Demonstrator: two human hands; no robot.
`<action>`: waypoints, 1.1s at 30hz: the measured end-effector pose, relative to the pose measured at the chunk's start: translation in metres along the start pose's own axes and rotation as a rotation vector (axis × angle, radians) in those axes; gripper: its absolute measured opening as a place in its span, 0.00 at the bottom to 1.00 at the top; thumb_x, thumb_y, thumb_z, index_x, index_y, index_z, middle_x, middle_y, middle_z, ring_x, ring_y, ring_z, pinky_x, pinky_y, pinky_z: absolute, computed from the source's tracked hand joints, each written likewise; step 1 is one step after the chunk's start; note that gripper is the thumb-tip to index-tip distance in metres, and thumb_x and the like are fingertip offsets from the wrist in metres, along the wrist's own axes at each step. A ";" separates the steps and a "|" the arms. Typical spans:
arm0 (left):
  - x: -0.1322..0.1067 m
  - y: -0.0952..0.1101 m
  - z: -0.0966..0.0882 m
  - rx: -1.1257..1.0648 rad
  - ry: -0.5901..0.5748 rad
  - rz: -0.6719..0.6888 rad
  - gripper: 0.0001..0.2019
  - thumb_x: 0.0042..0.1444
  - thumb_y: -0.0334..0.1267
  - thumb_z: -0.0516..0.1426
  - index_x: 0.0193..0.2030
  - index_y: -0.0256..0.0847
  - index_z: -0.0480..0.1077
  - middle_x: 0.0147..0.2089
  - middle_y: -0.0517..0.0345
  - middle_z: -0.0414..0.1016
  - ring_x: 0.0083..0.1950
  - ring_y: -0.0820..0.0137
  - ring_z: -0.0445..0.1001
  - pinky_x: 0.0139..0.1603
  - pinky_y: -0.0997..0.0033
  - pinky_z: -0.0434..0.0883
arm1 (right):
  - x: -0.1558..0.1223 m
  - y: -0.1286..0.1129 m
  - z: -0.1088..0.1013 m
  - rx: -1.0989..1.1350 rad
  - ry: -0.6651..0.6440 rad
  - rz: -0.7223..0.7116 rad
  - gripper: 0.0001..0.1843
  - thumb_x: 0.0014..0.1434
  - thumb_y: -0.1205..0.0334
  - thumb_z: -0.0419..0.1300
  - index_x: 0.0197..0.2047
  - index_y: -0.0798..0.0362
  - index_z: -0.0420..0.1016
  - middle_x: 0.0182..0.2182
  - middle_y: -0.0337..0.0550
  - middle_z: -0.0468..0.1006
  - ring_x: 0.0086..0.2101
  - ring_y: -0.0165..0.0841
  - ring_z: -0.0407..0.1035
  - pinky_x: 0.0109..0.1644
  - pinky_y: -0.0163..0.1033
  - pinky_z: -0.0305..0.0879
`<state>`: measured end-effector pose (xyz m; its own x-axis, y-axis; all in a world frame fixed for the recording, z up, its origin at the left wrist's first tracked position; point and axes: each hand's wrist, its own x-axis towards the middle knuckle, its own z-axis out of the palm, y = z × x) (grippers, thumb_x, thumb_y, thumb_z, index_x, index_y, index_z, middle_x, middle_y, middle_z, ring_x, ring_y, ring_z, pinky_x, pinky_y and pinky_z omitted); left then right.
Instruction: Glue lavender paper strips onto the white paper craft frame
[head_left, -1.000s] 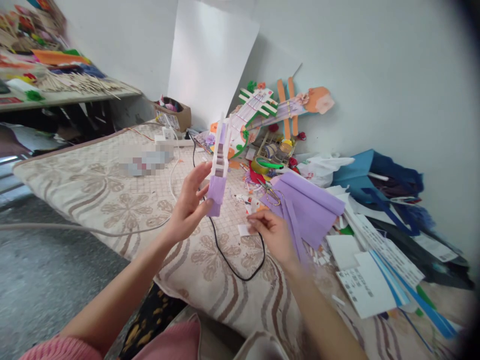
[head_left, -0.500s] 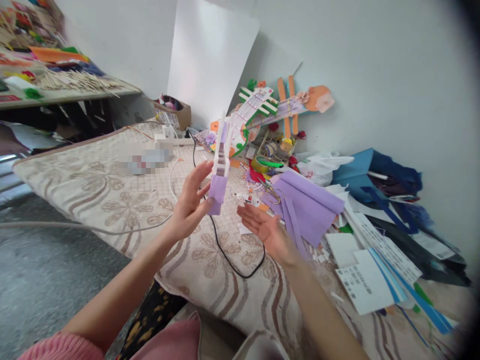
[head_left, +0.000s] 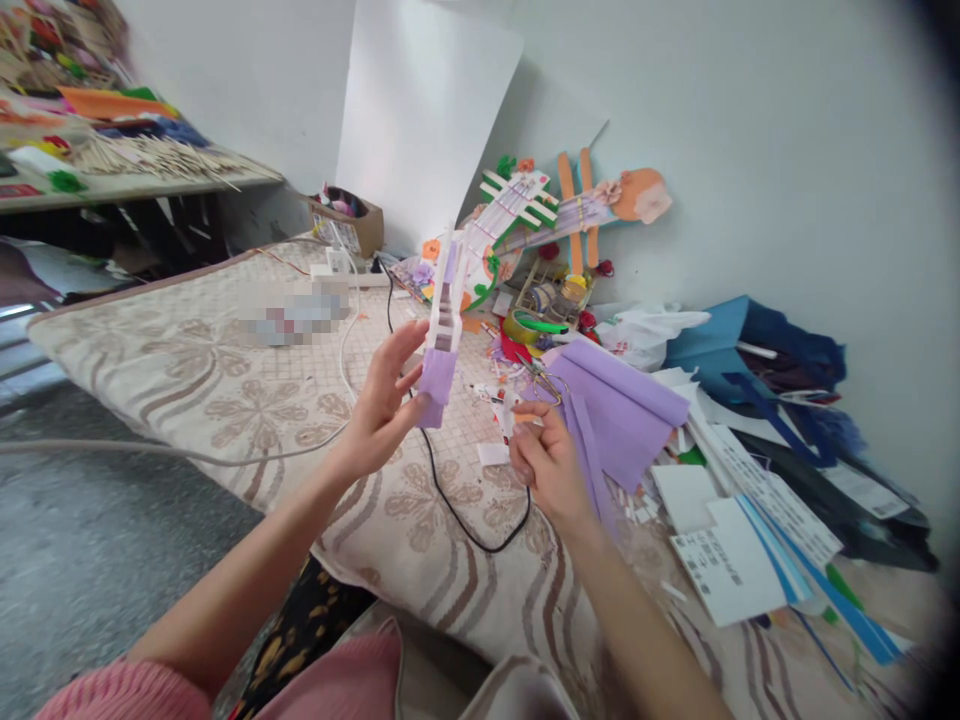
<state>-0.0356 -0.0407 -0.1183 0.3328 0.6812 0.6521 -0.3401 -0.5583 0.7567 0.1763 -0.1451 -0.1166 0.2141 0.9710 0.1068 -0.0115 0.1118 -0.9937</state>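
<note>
The near edge of the cloth-covered table (head_left: 255, 410) is passing under the left forearm (head_left: 240, 570). Room is extending leftward from the left hand (head_left: 382, 405), where a white cable (head_left: 345, 350) is crossing; purple paper (head_left: 626, 410) and scissors (head_left: 544, 378) are crowding the right hand (head_left: 551, 465). The left thumb and fingers are grasping the lower purple end of a white-and-purple piece (head_left: 438, 364), which is standing nearly upright above the table. The right fingers are curling toward the thumb; whether they are pinching anything, one cannot tell.
</note>
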 end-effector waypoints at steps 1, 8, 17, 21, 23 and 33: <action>0.000 0.000 0.000 0.001 0.000 -0.002 0.34 0.64 0.42 0.59 0.72 0.59 0.49 0.77 0.54 0.48 0.77 0.52 0.50 0.71 0.41 0.62 | 0.000 -0.001 0.000 -0.003 -0.016 -0.008 0.17 0.61 0.55 0.62 0.53 0.45 0.67 0.19 0.24 0.58 0.16 0.23 0.49 0.17 0.28 0.50; -0.002 -0.002 -0.001 -0.004 -0.015 0.002 0.34 0.64 0.43 0.59 0.73 0.58 0.48 0.77 0.53 0.48 0.77 0.51 0.48 0.72 0.40 0.61 | 0.003 -0.005 -0.006 -0.072 -0.211 -0.110 0.36 0.57 0.56 0.67 0.65 0.35 0.60 0.62 0.45 0.67 0.38 0.29 0.73 0.42 0.41 0.77; -0.004 -0.002 -0.001 0.015 0.005 -0.002 0.33 0.64 0.42 0.59 0.73 0.59 0.49 0.77 0.54 0.48 0.77 0.51 0.49 0.72 0.40 0.61 | 0.002 -0.006 -0.003 -0.119 -0.182 -0.089 0.17 0.60 0.48 0.66 0.50 0.44 0.75 0.46 0.44 0.82 0.41 0.37 0.79 0.53 0.50 0.74; -0.007 -0.005 0.000 0.009 0.005 -0.009 0.33 0.65 0.41 0.58 0.73 0.59 0.49 0.77 0.54 0.49 0.77 0.52 0.49 0.73 0.41 0.60 | 0.004 -0.017 0.009 -0.356 -0.003 -0.229 0.15 0.68 0.48 0.56 0.40 0.48 0.79 0.33 0.43 0.80 0.35 0.36 0.74 0.49 0.47 0.71; -0.009 -0.006 0.001 0.006 0.008 -0.003 0.33 0.65 0.41 0.58 0.73 0.59 0.49 0.77 0.54 0.49 0.77 0.53 0.49 0.73 0.42 0.60 | 0.005 -0.026 0.018 -0.399 -0.019 -0.390 0.12 0.67 0.52 0.58 0.48 0.46 0.77 0.43 0.45 0.78 0.46 0.39 0.72 0.55 0.49 0.68; -0.021 -0.010 0.008 -0.056 0.020 0.014 0.32 0.66 0.38 0.56 0.73 0.57 0.49 0.77 0.54 0.46 0.79 0.57 0.46 0.76 0.46 0.55 | 0.023 -0.052 0.061 -0.552 -0.077 -0.733 0.21 0.62 0.67 0.61 0.56 0.42 0.65 0.47 0.43 0.71 0.45 0.37 0.69 0.49 0.47 0.71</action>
<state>-0.0326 -0.0533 -0.1394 0.3105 0.6828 0.6613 -0.3938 -0.5408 0.7433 0.1219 -0.1159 -0.0607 -0.0820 0.7110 0.6984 0.5733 0.6069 -0.5505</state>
